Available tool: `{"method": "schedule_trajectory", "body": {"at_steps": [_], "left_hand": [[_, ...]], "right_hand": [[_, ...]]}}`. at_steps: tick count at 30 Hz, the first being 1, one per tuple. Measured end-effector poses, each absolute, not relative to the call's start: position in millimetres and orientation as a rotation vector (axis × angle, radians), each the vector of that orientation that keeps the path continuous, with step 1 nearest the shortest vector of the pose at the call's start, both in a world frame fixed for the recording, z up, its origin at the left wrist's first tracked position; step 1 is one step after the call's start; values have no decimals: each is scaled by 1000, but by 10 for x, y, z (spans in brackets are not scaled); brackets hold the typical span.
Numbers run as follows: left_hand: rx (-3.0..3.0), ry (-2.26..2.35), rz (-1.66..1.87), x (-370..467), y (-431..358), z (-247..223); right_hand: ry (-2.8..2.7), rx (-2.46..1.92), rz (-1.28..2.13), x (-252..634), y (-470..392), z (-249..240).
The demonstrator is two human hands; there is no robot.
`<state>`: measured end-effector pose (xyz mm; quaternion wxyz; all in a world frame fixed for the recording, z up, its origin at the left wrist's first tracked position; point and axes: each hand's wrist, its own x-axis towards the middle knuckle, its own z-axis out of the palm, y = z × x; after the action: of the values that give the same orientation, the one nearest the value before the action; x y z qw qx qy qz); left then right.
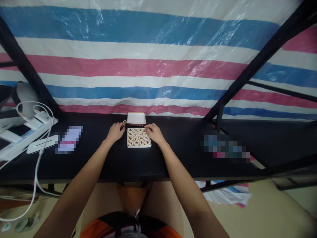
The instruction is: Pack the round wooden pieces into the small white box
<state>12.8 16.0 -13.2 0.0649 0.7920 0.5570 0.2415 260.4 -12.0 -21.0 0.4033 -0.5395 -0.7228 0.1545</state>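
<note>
A white box tray [139,146] on the black table holds rows of round, cream Chinese chess pieces [135,138] with dark characters. Behind it stands the box lid [136,117], tilted up with its white inside showing. One loose chess piece [125,122] lies left of the lid. My left hand [116,133] rests on the table left of the tray, its fingers loosely bent and apart beside that loose piece. Over the tray's far right corner, my right hand [154,133] has its fingertips closed at a chess piece in the back row, which they partly hide.
To the left are a blurred-out phone-like object [70,139], a white device with a green light [42,144], and a power strip [23,136] with white cables. Another blurred object [226,147] lies right. Black frame bars and a striped plastic sheet [138,67] bound the table.
</note>
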Motion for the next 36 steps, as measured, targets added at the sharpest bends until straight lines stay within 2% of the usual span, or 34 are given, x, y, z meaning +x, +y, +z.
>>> {"method": "schedule_trajectory", "body": {"at_steps": [11, 19, 26, 29, 33, 36], "left_hand": [[2599, 1768, 347, 213, 354, -36], [2549, 1874, 355, 77, 248, 18], [2453, 1846, 485, -10, 196, 12], [2360, 1787, 667, 11, 164, 77], [2386, 1461, 1001, 163, 44, 186], [2463, 1252, 1041, 353, -82, 214]], "right_hand": [[-1876, -1398, 456, 2635, -102, -226], [-1850, -1332, 464, 2603, -111, -192], [-1878, -1320, 469, 2596, -96, -213], [-1841, -1323, 433, 2594, -110, -205], [-1825, -1253, 397, 2524, -189, -106], [-1839, -1208, 421, 2444, -283, -4]]}}
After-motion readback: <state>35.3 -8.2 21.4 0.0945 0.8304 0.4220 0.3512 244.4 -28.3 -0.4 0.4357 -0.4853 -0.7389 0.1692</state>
